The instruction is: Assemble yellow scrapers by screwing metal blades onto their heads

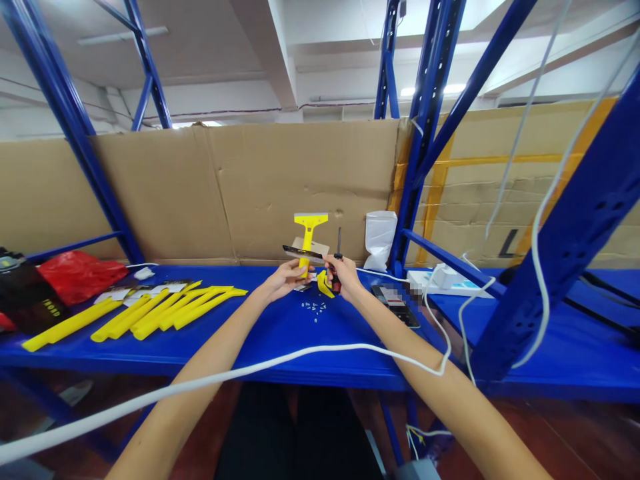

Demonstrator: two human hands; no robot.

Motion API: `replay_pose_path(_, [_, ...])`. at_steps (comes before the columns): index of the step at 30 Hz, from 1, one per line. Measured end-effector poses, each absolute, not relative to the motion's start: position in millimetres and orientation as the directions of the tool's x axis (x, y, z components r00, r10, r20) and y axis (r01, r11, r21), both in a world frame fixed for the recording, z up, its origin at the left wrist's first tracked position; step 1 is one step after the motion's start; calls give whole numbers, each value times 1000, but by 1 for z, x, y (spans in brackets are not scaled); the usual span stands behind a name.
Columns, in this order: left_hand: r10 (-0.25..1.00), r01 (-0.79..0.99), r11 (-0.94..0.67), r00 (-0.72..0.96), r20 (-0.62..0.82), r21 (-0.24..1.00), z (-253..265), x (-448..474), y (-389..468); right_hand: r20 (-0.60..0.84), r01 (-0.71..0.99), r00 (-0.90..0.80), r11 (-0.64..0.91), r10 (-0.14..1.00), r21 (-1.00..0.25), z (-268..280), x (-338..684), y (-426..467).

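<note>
A yellow scraper [310, 225] with a wide blade head stands upright in my left hand [286, 280], whose fingers are closed round its lower handle. My right hand [345, 275] grips a screwdriver [339, 241], its thin shaft pointing up and its red and black handle partly hidden in the palm. A dark flat strip [303, 253] spans the space between both hands, its right end at my right fingertips. Below them a yellow piece [325, 285] shows by the right hand; whether it is touched I cannot tell. Several small screws or similar bits [315, 307] lie on the blue table [280, 333].
Several yellow handles [155, 312] lie in a row at left, near a red plastic bag [75, 273] and a black bag [25, 297]. A phone [397, 308] lies at right. A white cable [300, 351] crosses in front. Cardboard [300, 167] walls the back.
</note>
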State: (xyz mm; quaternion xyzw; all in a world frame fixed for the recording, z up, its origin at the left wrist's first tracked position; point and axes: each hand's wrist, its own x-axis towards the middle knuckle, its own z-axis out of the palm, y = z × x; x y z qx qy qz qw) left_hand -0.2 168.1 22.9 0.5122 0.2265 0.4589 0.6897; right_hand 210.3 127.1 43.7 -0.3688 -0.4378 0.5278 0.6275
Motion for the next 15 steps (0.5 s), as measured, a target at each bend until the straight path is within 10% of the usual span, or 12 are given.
replay_pose_path(15, [674,-203,125,736,67,971,23,-4,163,179,-546,168,243,969,-802,67,237,135])
